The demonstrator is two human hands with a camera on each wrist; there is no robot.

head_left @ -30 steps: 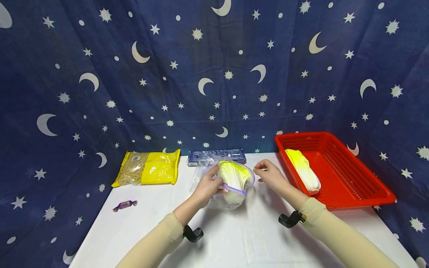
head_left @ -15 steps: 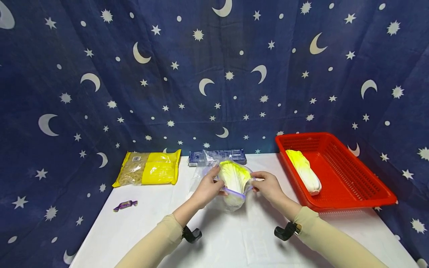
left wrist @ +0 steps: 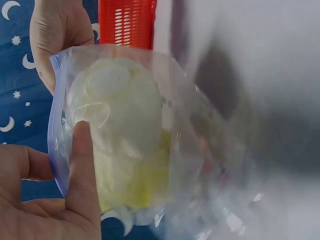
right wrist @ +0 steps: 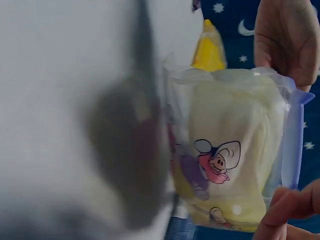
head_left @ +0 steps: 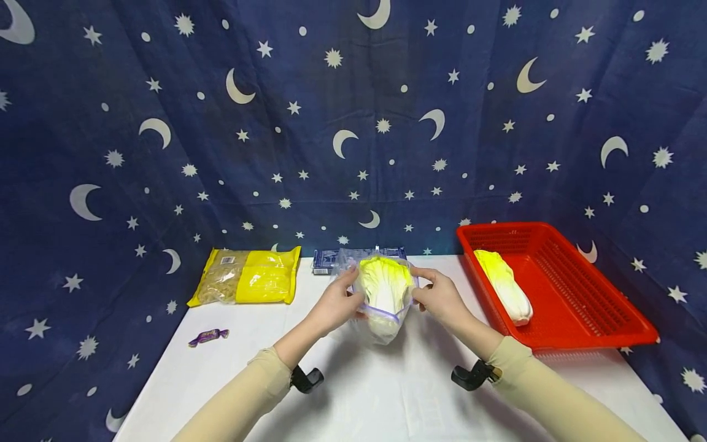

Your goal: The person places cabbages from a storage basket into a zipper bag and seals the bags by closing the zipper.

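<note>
Above the middle of the white table, both hands are holding up a clear zip bag with a pale yellow cabbage sitting inside it. The left hand is pinching the bag's left edge, its thumb lying flat along the plastic against the cabbage and its fingers curling behind. The right hand is gripping the right edge near the purple zip strip, though how tightly its fingertips are pressing is hard to tell. The cabbage is lying between the two hands, leafy end pointing up. To the right, a red basket is holding a second cabbage. To the far left, a yellow noodle packet and a purple candy are lying on the table.
</note>
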